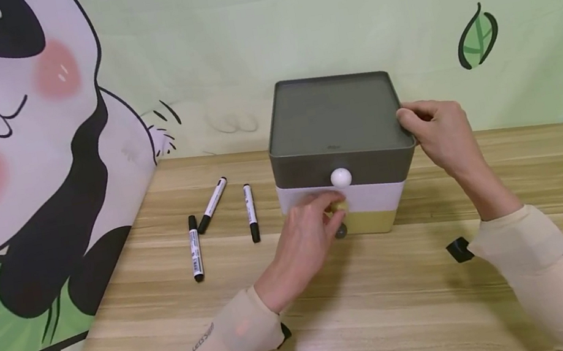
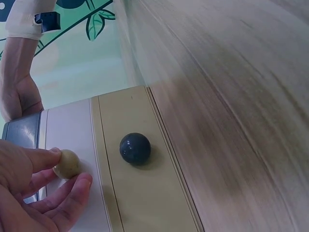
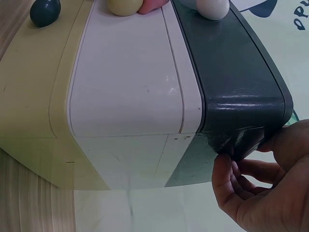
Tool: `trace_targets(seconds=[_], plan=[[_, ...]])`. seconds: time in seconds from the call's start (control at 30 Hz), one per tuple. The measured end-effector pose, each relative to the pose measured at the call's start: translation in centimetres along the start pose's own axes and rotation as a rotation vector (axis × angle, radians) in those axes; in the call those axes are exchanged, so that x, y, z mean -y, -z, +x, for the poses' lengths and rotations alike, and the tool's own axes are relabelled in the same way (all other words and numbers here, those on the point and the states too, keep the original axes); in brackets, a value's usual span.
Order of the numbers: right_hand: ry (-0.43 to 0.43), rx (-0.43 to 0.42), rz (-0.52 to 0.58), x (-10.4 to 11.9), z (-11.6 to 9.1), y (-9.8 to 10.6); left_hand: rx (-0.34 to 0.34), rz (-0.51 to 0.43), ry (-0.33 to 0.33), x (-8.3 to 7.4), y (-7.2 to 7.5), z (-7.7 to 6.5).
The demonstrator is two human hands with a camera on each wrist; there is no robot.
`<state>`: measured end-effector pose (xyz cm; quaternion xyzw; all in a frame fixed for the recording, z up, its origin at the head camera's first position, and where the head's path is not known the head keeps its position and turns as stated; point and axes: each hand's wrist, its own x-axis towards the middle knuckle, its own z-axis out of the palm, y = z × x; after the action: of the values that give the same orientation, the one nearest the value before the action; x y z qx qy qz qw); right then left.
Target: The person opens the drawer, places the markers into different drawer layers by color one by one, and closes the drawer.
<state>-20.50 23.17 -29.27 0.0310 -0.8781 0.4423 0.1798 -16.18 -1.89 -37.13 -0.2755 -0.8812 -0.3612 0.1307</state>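
Observation:
A drawer box [image 1: 335,113] stands on the table, its three tiers dark grey, white and yellow from top to bottom. My left hand [image 1: 304,243] pinches the round yellow knob [image 2: 68,164] of the white middle drawer [image 3: 130,67] between thumb and fingers. That drawer's front lies about level with those above and below. Above the hand shows the white knob [image 1: 340,178] of the grey top drawer; below it is the dark grey knob [image 2: 135,148] of the yellow bottom drawer. My right hand [image 1: 444,132] grips the upper right edge of the box, thumb on the rim, fingers curled at the side.
Three white markers with black caps lie left of the box: one upright in view [image 1: 195,249], one slanted [image 1: 213,204], one closer to the box [image 1: 251,211]. Behind the wooden table [image 1: 529,184] hangs a green backdrop [image 1: 215,44] with a panda drawing.

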Motion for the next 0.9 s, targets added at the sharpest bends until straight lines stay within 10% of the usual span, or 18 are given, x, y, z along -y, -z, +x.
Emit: trace_targets(seconds=[0.6,0.9], plan=[[-0.013,0.002,0.004,-0.1,0.0,0.1,-0.045,-0.048,0.062,0.6,-0.7,-0.7],[-0.006,-0.002,-0.004,0.0,0.1,0.0,0.084,-0.067,0.166,2.0,-1.5,-1.7]])
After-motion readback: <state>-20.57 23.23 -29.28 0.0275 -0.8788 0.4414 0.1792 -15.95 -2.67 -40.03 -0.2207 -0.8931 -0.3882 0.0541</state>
